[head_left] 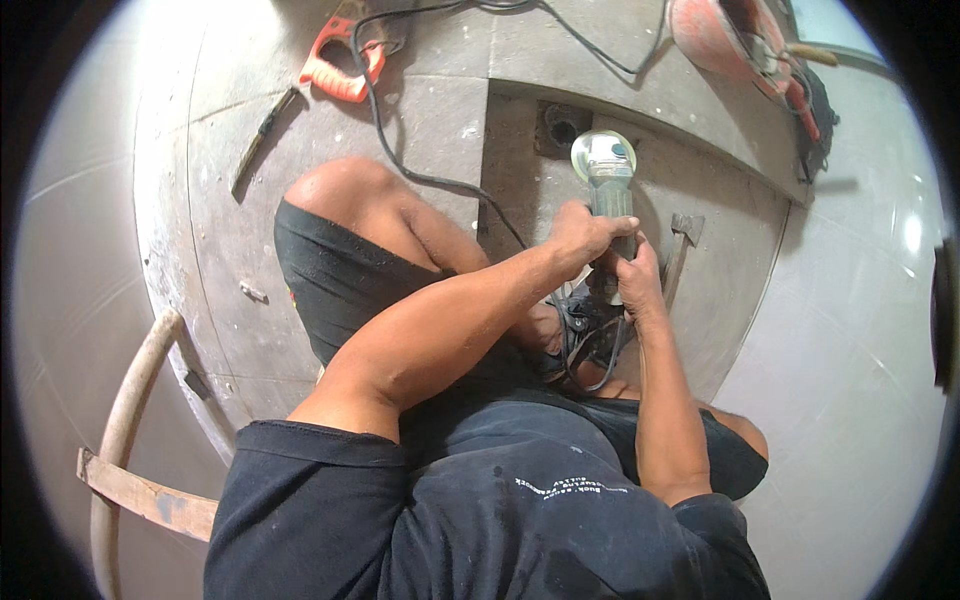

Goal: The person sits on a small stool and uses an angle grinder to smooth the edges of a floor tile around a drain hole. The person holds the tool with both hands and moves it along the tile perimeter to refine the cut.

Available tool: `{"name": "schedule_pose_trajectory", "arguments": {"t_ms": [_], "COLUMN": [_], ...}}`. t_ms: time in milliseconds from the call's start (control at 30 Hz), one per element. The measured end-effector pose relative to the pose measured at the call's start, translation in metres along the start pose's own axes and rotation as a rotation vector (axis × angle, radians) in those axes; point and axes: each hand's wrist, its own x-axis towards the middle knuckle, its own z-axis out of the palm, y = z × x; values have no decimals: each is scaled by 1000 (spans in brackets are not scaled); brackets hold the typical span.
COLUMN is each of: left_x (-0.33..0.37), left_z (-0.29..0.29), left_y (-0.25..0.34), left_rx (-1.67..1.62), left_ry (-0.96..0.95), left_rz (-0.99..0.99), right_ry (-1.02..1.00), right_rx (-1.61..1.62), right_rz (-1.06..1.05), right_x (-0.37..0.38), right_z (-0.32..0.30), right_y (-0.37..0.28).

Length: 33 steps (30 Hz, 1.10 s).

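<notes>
Grey-green angle grinder [613, 203] gripped in both hands over the sunken floor [735, 215]
Left hand [583, 236] and right hand [638, 277] both wrap around its body, the pale disc [603, 155] pointing away, near the square drain opening [563, 128]; black cord [440, 181] loops beside the dark shoe [592, 330], so a shift of the leg could snag it and jerk the tool sideways; the hammer [687, 229] just right of the hands might be knocked too, if the right wrist swings out

Head-worn fisheye, facing down, close overhead
</notes>
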Motion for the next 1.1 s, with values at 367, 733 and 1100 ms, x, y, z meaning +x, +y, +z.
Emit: {"name": "schedule_pose_trajectory", "arguments": {"t_ms": [367, 733, 1100], "left_x": [-1, -9, 8], "left_z": [4, -29, -53], "left_y": [-20, -2, -13], "left_rx": [276, 372, 453], "left_ry": [99, 237, 342], "left_rz": [109, 107, 134], "right_ry": [161, 208, 92], "right_rx": [-286, -492, -263], "right_rz": [-84, -86, -75], "right_x": [12, 10, 39], "right_z": [18, 73, 100], "right_y": [50, 33, 56]}}
